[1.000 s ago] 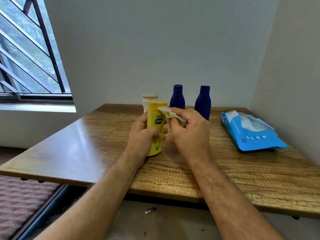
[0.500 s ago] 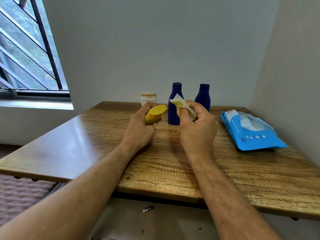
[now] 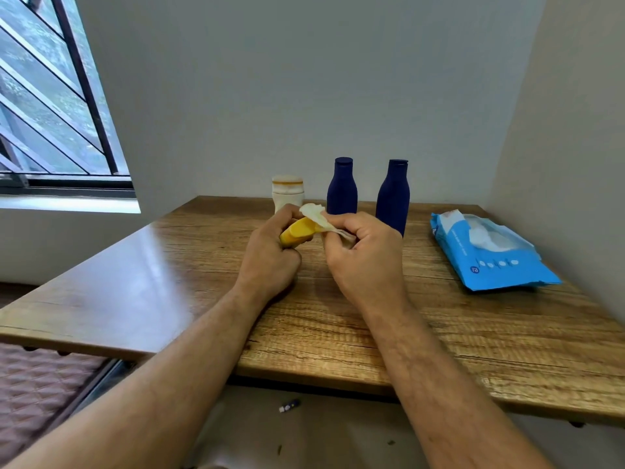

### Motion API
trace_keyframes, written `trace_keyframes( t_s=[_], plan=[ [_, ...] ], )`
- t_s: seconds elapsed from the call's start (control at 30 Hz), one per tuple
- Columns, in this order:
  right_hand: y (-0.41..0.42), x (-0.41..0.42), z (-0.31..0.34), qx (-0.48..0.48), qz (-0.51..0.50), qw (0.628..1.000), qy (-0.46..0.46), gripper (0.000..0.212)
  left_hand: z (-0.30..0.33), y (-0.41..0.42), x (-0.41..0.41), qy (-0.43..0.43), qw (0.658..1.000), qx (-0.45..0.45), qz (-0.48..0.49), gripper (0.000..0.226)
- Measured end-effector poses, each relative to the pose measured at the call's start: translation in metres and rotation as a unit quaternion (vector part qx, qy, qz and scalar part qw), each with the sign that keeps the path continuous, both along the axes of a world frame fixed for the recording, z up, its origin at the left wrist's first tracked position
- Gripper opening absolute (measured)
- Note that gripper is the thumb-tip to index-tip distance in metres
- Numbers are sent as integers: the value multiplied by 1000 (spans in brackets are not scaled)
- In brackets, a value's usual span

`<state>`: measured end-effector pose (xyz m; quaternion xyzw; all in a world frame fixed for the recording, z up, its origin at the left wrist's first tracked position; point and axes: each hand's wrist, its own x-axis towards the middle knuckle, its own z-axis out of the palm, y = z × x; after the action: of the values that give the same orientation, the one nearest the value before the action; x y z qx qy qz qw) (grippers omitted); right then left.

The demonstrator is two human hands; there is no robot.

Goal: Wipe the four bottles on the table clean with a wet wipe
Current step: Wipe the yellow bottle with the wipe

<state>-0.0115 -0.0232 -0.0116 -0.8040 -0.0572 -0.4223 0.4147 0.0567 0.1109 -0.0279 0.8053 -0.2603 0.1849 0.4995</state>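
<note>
Gripping the half-hidden yellow bottle [image 3: 297,232] in my left hand [image 3: 270,255], my right hand [image 3: 363,255] pinches the wipe [image 3: 318,218] over the wooden tabletop [image 3: 169,282].

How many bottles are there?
4. The yellow bottle is gripped in the left hand. The cream bottle and two blue bottles stand in a row at the table's back. None seem hidden.

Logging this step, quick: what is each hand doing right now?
Left hand: fingers curled round the yellow bottle, holding it tilted.
Right hand: pinching the wet wipe against the bottle's end.
</note>
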Motion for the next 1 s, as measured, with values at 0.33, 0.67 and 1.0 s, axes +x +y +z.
trace_keyframes(
  t_s=[0.33, 0.67, 1.0],
  plan=[
    [1, 0, -2, -24, 72, 997, -8, 22, 0, 1, -2, -10, 1000, -19, 15, 51],
    [1, 1, -1, 32, 51, 998, -5, 24, 0, 2, -3, -19, 1000, -11, 15, 55],
    [1, 0, -3, -36, 117, 992, -12, 28, 1, 2, -4, -25, 1000, -19, 6, 37]
  ],
)
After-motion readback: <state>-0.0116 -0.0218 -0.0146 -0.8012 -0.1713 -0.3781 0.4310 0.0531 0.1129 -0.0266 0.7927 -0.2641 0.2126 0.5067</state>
